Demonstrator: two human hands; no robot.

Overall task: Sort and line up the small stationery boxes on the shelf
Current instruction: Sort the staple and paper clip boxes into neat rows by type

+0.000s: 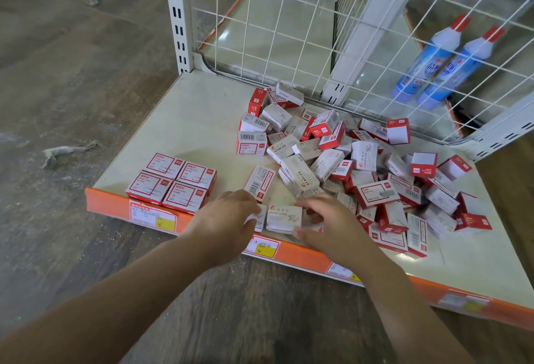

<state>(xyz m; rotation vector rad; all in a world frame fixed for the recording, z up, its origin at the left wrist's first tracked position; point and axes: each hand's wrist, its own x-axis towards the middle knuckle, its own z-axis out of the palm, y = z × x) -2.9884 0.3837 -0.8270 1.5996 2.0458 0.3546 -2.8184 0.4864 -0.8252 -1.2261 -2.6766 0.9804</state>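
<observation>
Grey paper-clip box point(284, 218) pinched by right hand point(329, 226) at the shelf point(185, 120) edge; left hand point(228, 219) grips its neighbour point(260, 220), probably aligning a row.

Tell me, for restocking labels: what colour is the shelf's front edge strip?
Orange, seen in the head view: front edge strip.

On the shelf point(185, 120), four boxes point(171, 183) sit in a tight two-by-two block at the front left, just behind the price strip point(115, 204). To their right and further back lies a loose heap of boxes point(346, 167), reaching the wire grid point(289, 31) behind. Between block and heap, at the front edge, a paper clips box point(284, 218) lies between the left hand point(225, 219) and right hand point(326, 227). Two bottles point(442, 63) stand behind the grid, far right.
</observation>
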